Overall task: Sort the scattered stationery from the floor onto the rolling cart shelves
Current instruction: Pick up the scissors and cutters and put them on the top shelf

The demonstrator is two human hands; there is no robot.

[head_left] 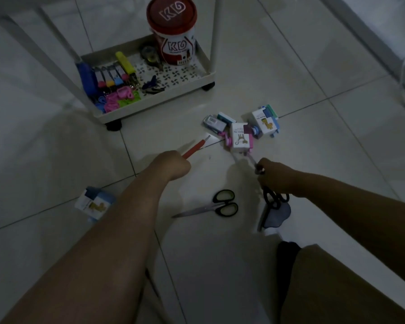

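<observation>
My left hand [173, 166] is closed around a red-handled tool [195, 146] with a metal tip pointing toward the cart. My right hand [270, 175] grips a pair of black-handled scissors [275, 198], handles hanging below my fist, and something thin sticks up from my fingers. A second pair of black-handled scissors [211, 206] lies on the floor between my arms. Several small stationery boxes [240, 136] with animal pictures are clustered on the tiles ahead. The white cart's bottom shelf [154, 106] holds markers, clips and a red-lidded tin [173, 31].
One more small box [94, 204] lies on the floor left of my left forearm. The cart's black wheels [114, 126] rest on pale tiles. My knee [337, 288] fills the lower right. A dark grey object [276, 215] lies under the held scissors.
</observation>
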